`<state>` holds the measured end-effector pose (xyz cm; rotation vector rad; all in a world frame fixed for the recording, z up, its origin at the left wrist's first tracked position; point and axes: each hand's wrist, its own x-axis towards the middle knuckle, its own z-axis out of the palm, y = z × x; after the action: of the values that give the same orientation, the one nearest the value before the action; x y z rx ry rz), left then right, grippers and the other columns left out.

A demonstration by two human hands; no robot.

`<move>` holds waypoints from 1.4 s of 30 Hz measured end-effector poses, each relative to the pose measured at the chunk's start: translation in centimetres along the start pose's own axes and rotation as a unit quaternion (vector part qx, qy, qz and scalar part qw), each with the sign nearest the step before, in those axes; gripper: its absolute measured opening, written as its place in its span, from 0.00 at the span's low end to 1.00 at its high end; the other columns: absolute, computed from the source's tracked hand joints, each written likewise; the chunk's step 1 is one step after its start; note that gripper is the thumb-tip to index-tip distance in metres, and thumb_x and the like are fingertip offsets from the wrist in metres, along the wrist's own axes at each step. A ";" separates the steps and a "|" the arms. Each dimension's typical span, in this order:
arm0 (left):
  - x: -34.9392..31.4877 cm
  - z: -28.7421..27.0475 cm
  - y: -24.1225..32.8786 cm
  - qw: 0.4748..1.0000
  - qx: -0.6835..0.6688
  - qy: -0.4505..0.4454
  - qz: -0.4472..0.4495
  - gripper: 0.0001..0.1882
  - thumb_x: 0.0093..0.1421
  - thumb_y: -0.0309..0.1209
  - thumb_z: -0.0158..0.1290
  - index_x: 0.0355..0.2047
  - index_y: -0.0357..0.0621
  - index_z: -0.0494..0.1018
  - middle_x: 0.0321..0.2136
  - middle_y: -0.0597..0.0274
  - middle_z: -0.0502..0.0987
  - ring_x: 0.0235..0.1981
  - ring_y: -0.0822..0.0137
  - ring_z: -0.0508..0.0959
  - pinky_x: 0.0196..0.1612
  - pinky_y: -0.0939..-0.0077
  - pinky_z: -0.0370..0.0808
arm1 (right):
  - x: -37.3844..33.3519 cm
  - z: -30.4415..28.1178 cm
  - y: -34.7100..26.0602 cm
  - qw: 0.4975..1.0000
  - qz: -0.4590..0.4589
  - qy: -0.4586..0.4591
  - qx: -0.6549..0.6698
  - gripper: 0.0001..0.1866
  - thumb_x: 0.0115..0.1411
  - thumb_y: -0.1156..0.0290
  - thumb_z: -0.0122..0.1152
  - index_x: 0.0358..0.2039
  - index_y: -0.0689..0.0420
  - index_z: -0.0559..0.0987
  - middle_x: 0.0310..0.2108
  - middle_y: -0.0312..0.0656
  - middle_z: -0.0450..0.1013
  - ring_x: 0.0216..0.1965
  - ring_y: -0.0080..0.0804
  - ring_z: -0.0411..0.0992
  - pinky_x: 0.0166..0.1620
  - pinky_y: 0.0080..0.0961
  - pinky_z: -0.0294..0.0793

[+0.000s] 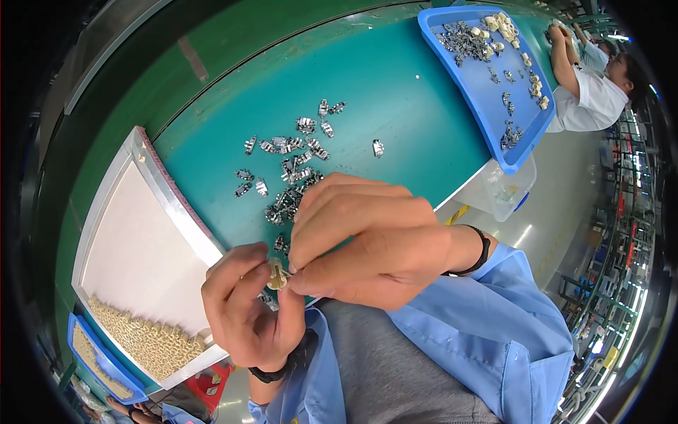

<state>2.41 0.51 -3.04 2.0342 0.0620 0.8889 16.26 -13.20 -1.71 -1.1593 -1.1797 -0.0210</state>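
While metal clips [293, 159] litter the table, both hands pinch a cream part [276, 274].

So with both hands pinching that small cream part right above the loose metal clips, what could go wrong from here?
The cream part is tiny and held only at the fingertips of the left hand and right hand; it could slip and drop off the green table edge into the lap.

The right hand hides the joint, so a crooked fit might go unnoticed.

The metal clips lie scattered just beyond the hands; a forearm sweep could knock some off.
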 end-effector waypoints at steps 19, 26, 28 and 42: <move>-1.6 -0.3 -0.9 0.986 -0.139 0.073 -0.047 0.17 0.54 0.20 0.66 0.42 0.31 0.73 0.42 0.44 0.77 0.36 0.57 0.81 0.39 0.67 0.81 | -0.6 1.2 -0.8 0.993 -0.027 -0.011 -0.118 0.16 0.51 0.80 0.76 0.40 0.62 0.81 0.35 0.46 0.81 0.31 0.36 0.80 0.41 0.36 0.80; -1.8 0.0 -1.2 0.983 -0.160 0.041 -0.084 0.18 0.55 0.16 0.65 0.42 0.34 0.68 0.41 0.42 0.77 0.36 0.60 0.81 0.39 0.72 0.80 | -1.4 2.3 -0.6 0.994 -0.001 0.018 -0.106 0.16 0.52 0.81 0.75 0.41 0.63 0.80 0.33 0.46 0.81 0.33 0.37 0.81 0.40 0.35 0.80; -1.9 0.1 -0.9 0.967 -0.219 0.054 -0.121 0.18 0.56 0.15 0.64 0.42 0.34 0.68 0.42 0.42 0.77 0.37 0.61 0.80 0.40 0.74 0.79 | -1.4 2.3 -0.5 0.993 0.009 0.005 -0.114 0.16 0.52 0.81 0.75 0.40 0.62 0.80 0.33 0.45 0.82 0.33 0.38 0.82 0.40 0.35 0.80; -1.9 0.1 -0.4 0.958 -0.229 0.027 -0.174 0.16 0.59 0.15 0.62 0.45 0.31 0.70 0.47 0.40 0.77 0.41 0.64 0.80 0.42 0.75 0.78 | -1.9 2.7 0.4 0.946 -0.094 0.042 -0.308 0.11 0.51 0.80 0.69 0.36 0.60 0.81 0.34 0.44 0.82 0.33 0.35 0.83 0.41 0.32 0.79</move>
<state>1.16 0.02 -4.37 1.5076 0.2175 0.6618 13.76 -12.07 -3.58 -1.5627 -1.2402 -0.6182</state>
